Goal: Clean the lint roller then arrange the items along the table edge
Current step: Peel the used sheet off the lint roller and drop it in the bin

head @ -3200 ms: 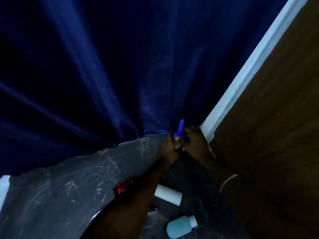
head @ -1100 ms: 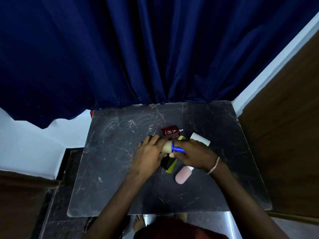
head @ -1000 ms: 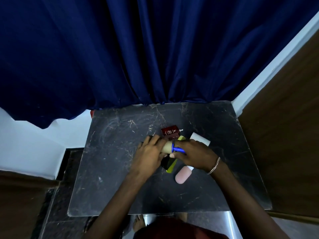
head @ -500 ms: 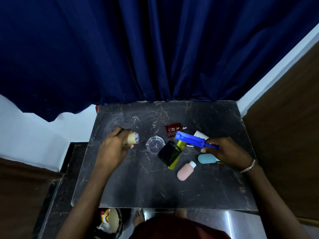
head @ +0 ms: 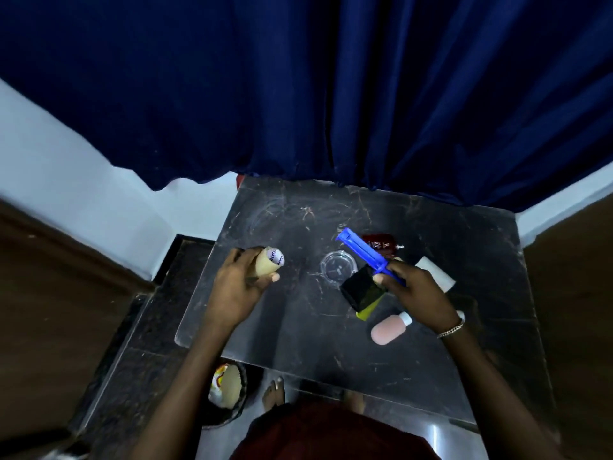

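My left hand (head: 237, 287) is closed around a beige used lint roll (head: 268, 263) over the left part of the dark marble table (head: 298, 327). My right hand (head: 416, 293) grips the bare blue lint roller handle (head: 363, 254), its spindle pointing up-left over the middle of the table. A white fresh roll (head: 434, 272) lies just right of my right hand. A black and yellow box (head: 363, 293), a dark red bottle (head: 381, 243), a clear glass dish (head: 338, 268) and a pink bottle (head: 388, 330) rest around the centre.
A blue curtain (head: 331, 94) hangs behind the table's far edge. Brown wooden panels stand at the far right (head: 577, 293) and the left (head: 49, 293). A small bin (head: 225, 393) sits on the floor below the near left corner, beside a bare foot (head: 273, 391).
The beige roll has come off the blue handle. My left hand carried it leftward; my right hand keeps the handle, now tilted more upright. The view has shifted left.
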Demonstrator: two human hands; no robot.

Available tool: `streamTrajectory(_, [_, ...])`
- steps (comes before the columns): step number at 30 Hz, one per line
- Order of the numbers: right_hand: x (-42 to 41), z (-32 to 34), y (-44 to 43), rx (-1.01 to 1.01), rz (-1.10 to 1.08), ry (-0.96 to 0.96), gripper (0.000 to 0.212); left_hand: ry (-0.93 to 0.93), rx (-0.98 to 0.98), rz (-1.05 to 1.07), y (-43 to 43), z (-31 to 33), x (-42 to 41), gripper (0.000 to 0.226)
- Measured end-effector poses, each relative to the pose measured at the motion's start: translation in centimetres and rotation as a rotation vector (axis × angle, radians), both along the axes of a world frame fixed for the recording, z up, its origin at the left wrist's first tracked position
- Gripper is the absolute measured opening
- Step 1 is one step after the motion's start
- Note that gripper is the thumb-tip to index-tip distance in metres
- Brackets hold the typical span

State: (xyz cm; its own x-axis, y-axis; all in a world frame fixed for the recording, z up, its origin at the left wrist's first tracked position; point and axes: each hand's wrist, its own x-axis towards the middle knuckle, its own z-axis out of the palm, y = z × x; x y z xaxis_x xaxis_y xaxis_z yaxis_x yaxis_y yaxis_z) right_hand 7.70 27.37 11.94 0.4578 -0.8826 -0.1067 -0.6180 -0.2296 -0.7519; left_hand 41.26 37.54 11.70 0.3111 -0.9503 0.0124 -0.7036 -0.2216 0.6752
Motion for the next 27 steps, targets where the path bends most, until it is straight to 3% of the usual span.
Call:
streamTrajectory(6, [7.8,-1.8,1.8,0.13,0.031,-0.123,0.031,0.066,0.042,0.185,5.4,-1.4,4.6,0.051])
streamTrajectory(16, [20.4,-6.0,5.9,0.513,0.186,-0.191,0.024,0.214,0.128,0.507,15.4,-4.1,11.4,0.029])
streamTrajectory(27, [32.9,-11.4,13.7,0.687,0.367,-0.101,0.024,0.362,0.288,0.749,25.9,-11.2,16.7,0.045])
